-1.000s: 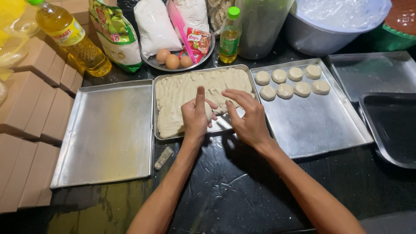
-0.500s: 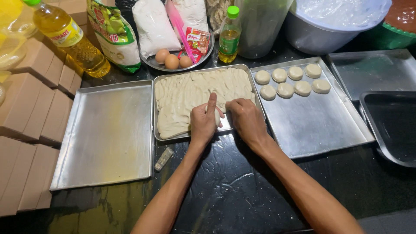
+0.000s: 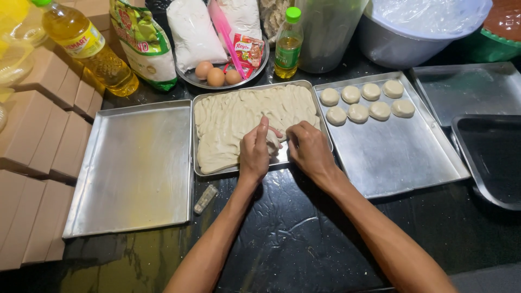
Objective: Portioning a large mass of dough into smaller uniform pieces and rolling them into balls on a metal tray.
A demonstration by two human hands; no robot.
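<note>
both hands in the pale spread dough (image 3: 239,116)
left hand (image 3: 255,149) and right hand (image 3: 306,147) pinch one lump between them; small round dough discs (image 3: 369,100) lie beyond the right hand on a metal tray (image 3: 399,157).

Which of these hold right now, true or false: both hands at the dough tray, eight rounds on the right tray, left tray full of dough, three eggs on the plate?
1. Both the left hand and right hand are at the dough in the middle tray. True.
2. The right tray holds eight dough rounds. False: seven.
3. The left tray is full of dough. False: bare metal.
4. Three eggs lie on the plate. True.
</note>
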